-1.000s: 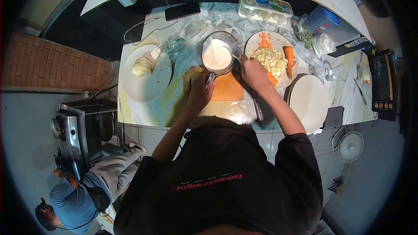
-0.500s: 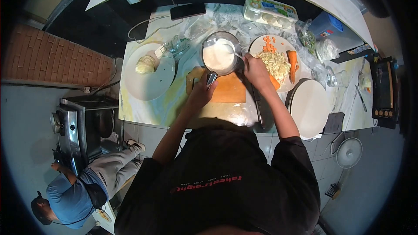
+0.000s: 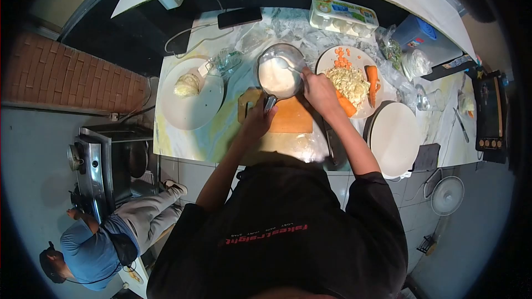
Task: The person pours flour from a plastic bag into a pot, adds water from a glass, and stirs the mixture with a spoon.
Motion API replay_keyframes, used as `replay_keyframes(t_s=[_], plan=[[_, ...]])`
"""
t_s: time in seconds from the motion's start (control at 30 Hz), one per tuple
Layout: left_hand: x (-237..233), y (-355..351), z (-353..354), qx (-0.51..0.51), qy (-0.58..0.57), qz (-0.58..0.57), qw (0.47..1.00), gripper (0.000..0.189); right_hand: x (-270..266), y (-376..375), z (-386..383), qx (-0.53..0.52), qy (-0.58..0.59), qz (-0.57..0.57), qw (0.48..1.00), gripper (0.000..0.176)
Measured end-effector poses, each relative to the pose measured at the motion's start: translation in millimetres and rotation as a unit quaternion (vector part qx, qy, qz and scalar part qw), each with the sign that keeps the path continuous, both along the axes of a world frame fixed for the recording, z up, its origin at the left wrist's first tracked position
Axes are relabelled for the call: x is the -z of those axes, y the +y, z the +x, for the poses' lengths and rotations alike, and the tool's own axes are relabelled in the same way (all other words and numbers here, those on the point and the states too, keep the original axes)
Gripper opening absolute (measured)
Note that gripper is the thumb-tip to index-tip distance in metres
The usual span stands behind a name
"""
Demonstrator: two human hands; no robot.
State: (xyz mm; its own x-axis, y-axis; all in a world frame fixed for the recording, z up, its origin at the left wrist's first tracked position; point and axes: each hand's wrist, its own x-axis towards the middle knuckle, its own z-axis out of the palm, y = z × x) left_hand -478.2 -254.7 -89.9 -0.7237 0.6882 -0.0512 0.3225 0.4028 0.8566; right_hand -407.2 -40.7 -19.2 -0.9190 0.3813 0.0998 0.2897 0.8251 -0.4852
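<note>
My left hand [image 3: 259, 120] is closed around the dark handle of a saucepan [image 3: 265, 55], which holds a pale, creamy liquid [image 3: 275, 79]. Pinched in my right hand [image 3: 321, 93] is a metal spoon [image 3: 286, 66], its bowl at the liquid's surface. Below the pan lies a wooden cutting board [image 3: 291, 117]. To the right of my right hand, a plate [image 3: 326, 58] carries chopped pale vegetable [image 3: 349, 83], diced carrot [image 3: 342, 57] and larger carrot pieces [image 3: 372, 80]. A knife [image 3: 331, 147] partly shows near my right forearm.
A plate with a piece of cabbage [image 3: 187, 85] stands at left. Behind are a phone [image 3: 239, 17] and an egg carton [image 3: 344, 15]. A pale round lid or plate [image 3: 394, 139] sits at the right front. Another person [image 3: 97, 246] is by the stove [image 3: 94, 163], lower left.
The spoon and my right hand have shifted slightly left and toward me within the pan. My left hand keeps its hold on the handle. The whole view has tilted a little.
</note>
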Motion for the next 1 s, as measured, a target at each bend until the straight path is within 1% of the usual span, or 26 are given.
replay_keyframes(t_s=[0.03,0.07,0.1,0.17,0.2,0.23,0.27,0.33,0.37,0.43,0.5,0.57,0.6,0.63,0.67,0.7,0.77,0.8,0.87,0.9,0.97,1.0], plan=[[0,-1,0,0.001,0.033,0.026,0.999,0.035,2,6,0,0.015,-0.015,0.04,0.999,0.021],[-1,0,-1,0.002,0.067,0.053,0.996,0.035,4,11,6,0.006,-0.02,0.06,0.998,0.024],[-8,2,-1,0.002,0.071,0.057,0.996,0.035,-1,9,10,0.006,-0.017,0.064,0.998,0.024],[-24,3,2,-0.004,0.258,0.044,0.965,0.033,-9,0,21,-0.015,-0.058,0.081,0.995,0.026],[-18,3,0,-0.004,0.257,0.043,0.965,0.033,-8,-5,25,-0.024,-0.072,0.05,0.996,0.026],[-7,1,-2,0.012,0.141,0.033,0.989,0.043,-7,-10,26,-0.025,-0.076,0.047,0.996,0.026],[3,-2,-3,0.029,0.023,0.021,0.999,0.054,-7,-18,27,-0.041,-0.066,0.019,0.997,0.026],[4,-2,0,0.021,0.006,0.003,1.0,0.053,-9,-29,24,-0.058,-0.064,-0.033,0.996,0.022],[3,-1,-1,0.011,-0.006,-0.008,1.0,0.053,-7,-30,19,-0.057,-0.062,-0.035,0.996,0.022],[2,-1,-2,0.01,0.004,0.005,1.0,0.054,1,-26,7,-0.064,-0.02,-0.089,0.994,0.02],[1,0,-1,0.01,0.016,0.022,1.0,0.056,6,-17,-4,-0.058,0.005,-0.08,0.995,0.021],[2,0,-2,-0.021,-0.052,0.0,0.998,0.035,6,-7,-9,-0.054,0.031,-0.069,0.996,0.022],[0,0,-3,-0.022,-0.048,0.003,0.999,0.035,5,-3,-9,-0.032,0.025,-0.038,0.998,0.021],[-1,0,-4,-0.016,0.081,0.019,0.996,0.035,4,3,-8,-0.01,0.018,-0.008,1.0,0.021],[-2,0,-5,-0.01,0.206,0.035,0.978,0.036,13,10,-5,-0.005,0.014,0.03,0.999,0.015],[1,0,-5,-0.013,0.207,0.037,0.978,0.036,11,12,-2,-0.007,0.014,0.032,0.999,0.015],[10,-1,-2,-0.015,0.051,0.055,0.997,0.036,8,9,12,-0.02,-0.028,0.084,0.996,0.017],[6,-1,1,-0.016,0.047,0.054,0.997,0.036,2,2,18,-0.021,-0.031,0.082,0.996,0.017],[-9,1,1,-0.009,-0.037,0.024,0.999,0.037,-10,-20,25,-0.045,-0.084,0.112,0.989,0.025],[-9,2,1,-0.009,-0.036,0.023,0.999,0.037,-6,-30,25,-0.047,-0.113,0.099,0.988,0.033],[-6,5,0,-0.005,-0.025,0.041,0.999,0.038,-2,-48,23,-0.068,-0.13,0.105,0.984,0.039],[0,6,0,-0.004,-0.023,0.041,0.999,0.038,-5,-53,18,-0.066,-0.128,0.104,0.984,0.039]])
